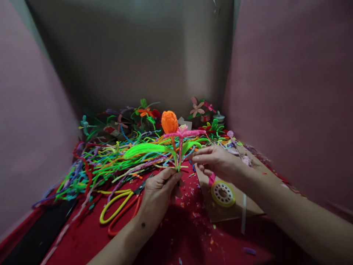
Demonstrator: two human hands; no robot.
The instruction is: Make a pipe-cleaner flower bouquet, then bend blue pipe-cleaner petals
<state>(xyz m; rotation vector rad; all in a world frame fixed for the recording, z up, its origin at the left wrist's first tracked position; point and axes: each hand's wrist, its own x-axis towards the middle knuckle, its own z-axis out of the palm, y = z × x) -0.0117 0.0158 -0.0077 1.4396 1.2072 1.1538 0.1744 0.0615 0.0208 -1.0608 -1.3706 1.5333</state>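
Note:
Between thumb and fingers, my left hand (161,187) pinches the lower stems of a small bunch of pipe-cleaner flowers. The bunch has an orange tulip (169,122), a pink flower (185,133) with a pale centre, and bright green leaves (147,149) on both sides. My right hand (216,160) is just right of the bunch, fingers loosely bent and a little apart, with nothing visible in them. Below its fingers lie a scrap of pink pipe cleaner (211,179) and a yellow-rimmed tape roll (231,197) on cardboard (213,213).
Scissors (117,209) with yellow and red handles lie left of my left hand. A heap of coloured pipe cleaners (110,162) spreads across the back, with finished flowers (197,107) behind. A black flat object (41,232) lies at left. Fuzz scraps dot the red cloth (193,243).

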